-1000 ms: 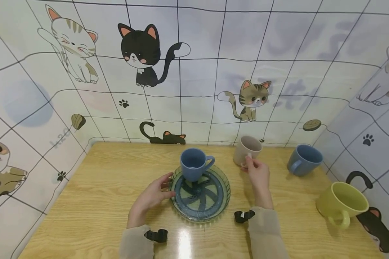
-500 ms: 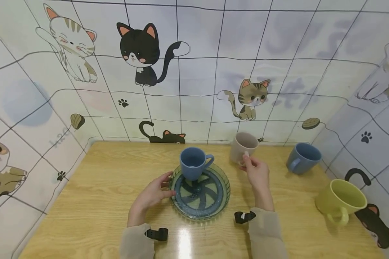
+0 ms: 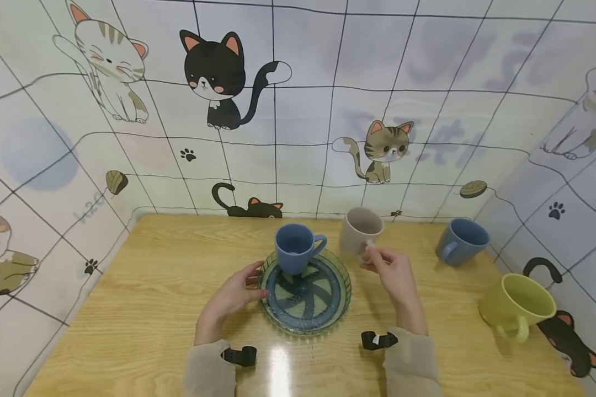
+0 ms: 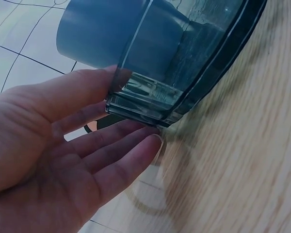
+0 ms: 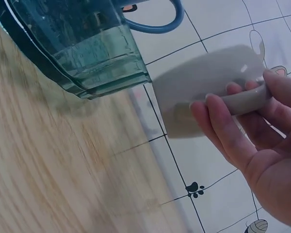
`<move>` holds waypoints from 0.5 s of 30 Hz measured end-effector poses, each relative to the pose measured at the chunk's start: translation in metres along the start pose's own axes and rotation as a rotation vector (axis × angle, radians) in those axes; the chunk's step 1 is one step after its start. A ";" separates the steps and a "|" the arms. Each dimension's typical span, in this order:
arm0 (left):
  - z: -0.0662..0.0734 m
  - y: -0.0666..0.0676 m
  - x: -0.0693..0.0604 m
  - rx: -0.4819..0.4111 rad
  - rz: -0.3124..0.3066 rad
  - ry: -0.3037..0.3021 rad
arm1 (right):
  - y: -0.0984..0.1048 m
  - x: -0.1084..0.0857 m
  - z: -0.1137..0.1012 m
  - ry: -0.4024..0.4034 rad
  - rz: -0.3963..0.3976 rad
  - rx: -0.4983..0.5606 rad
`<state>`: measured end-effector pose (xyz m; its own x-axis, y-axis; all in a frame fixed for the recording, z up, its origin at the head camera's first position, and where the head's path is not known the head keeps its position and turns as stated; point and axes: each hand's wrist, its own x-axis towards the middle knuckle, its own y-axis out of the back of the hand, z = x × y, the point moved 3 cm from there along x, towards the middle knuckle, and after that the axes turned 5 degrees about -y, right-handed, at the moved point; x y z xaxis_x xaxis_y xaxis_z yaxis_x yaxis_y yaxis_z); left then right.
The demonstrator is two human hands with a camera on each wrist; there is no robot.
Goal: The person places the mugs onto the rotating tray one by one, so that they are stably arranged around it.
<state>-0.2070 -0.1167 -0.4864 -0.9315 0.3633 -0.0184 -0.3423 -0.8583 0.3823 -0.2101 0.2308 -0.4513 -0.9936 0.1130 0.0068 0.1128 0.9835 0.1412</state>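
Pinching pinkish-grey cylindrical mug (image 3: 355, 234) by its handle (image 5: 243, 101): right hand (image 3: 391, 273), centre-right; left hand (image 3: 230, 295) (loosely spread) touching round greenish glass dish (image 3: 308, 315), frame centre.

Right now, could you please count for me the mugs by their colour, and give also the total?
Blue: 2, the near-left blue mug in the glass dish and the far-right blue mug
Beige: 1, the beige mug held by the right hand
Yellow: 1, the yellow mug
Total: 4
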 end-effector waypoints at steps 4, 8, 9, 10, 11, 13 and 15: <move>0.001 0.001 -0.001 -0.012 -0.010 -0.016 | -0.001 -0.006 -0.003 0.072 -0.078 -0.002; 0.004 0.001 -0.002 -0.021 -0.012 -0.019 | -0.001 -0.013 -0.004 0.113 -0.124 -0.017; 0.004 0.001 -0.002 -0.021 -0.011 -0.017 | -0.001 -0.015 -0.004 0.115 -0.128 -0.024; 0.004 0.001 -0.002 -0.022 -0.010 -0.014 | -0.001 -0.017 -0.004 0.115 -0.134 -0.033; 0.004 0.001 -0.001 -0.021 -0.009 -0.012 | -0.001 -0.018 -0.004 0.114 -0.138 -0.039; 0.004 0.001 -0.001 -0.021 -0.005 -0.004 | 0.000 -0.021 -0.005 0.105 -0.146 -0.055; 0.003 0.001 0.000 -0.017 -0.003 -0.001 | 0.000 -0.023 -0.006 0.105 -0.157 -0.067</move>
<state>-0.2065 -0.1163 -0.4830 -0.9303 0.3662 -0.0184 -0.3471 -0.8633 0.3664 -0.1873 0.2272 -0.4455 -0.9948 -0.0602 0.0818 -0.0415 0.9759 0.2145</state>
